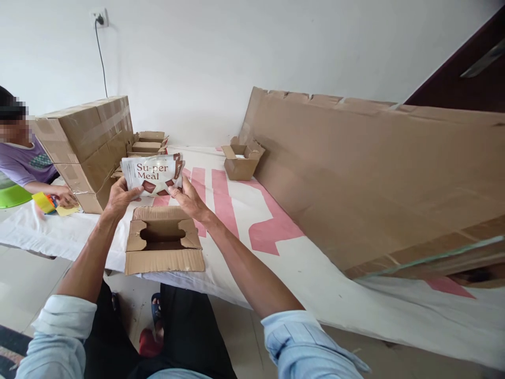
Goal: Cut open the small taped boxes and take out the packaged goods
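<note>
While both hands, left (121, 199) and right (190, 199), clamp the pouches (153, 175), open carton (163, 234) below, at the table's (232, 216) near edge.

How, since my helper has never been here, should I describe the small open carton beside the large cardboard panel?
Find the large cardboard panel on the right. By its left end, near the white wall, sits the small open carton, apart from the stacked boxes and showing something white inside.
</note>
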`<state>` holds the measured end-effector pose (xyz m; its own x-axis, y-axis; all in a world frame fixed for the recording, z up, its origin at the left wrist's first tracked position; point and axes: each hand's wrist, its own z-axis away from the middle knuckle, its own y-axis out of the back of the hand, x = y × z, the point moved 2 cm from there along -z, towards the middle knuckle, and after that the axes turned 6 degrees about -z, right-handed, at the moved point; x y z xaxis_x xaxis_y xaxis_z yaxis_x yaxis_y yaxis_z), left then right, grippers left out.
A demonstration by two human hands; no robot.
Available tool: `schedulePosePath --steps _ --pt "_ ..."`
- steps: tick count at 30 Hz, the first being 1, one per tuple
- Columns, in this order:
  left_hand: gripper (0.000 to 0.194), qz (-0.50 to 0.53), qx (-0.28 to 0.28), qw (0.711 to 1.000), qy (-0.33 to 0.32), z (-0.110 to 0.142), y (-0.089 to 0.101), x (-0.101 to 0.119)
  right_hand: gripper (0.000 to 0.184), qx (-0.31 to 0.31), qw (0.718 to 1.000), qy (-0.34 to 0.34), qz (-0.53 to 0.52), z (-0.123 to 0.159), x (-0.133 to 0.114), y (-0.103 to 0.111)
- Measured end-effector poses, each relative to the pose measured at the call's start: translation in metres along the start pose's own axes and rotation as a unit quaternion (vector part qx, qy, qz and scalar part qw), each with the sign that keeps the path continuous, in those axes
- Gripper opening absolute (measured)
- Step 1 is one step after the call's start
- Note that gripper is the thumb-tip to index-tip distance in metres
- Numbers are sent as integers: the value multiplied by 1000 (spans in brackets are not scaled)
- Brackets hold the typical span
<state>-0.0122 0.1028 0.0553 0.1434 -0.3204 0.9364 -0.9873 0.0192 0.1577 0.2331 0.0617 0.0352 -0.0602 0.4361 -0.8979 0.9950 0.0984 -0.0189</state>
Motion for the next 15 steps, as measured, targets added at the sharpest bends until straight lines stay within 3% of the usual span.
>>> schedulePosePath --steps 4,8,11,15 --pt "63 56 67 992 -95 -16 32 22 58 34 999 3 -9 11 14 17" --pt "60 67 144 975 -156 -33 78 32 59 136 989 -63 2 24 61 42" --pt "61 39 151 977 -145 -35 95 21 61 174 979 -106 1 39 100 48" --pt "62 -6 100 993 -61 -22 87 -18 64 152 976 -154 21 66 138 40"
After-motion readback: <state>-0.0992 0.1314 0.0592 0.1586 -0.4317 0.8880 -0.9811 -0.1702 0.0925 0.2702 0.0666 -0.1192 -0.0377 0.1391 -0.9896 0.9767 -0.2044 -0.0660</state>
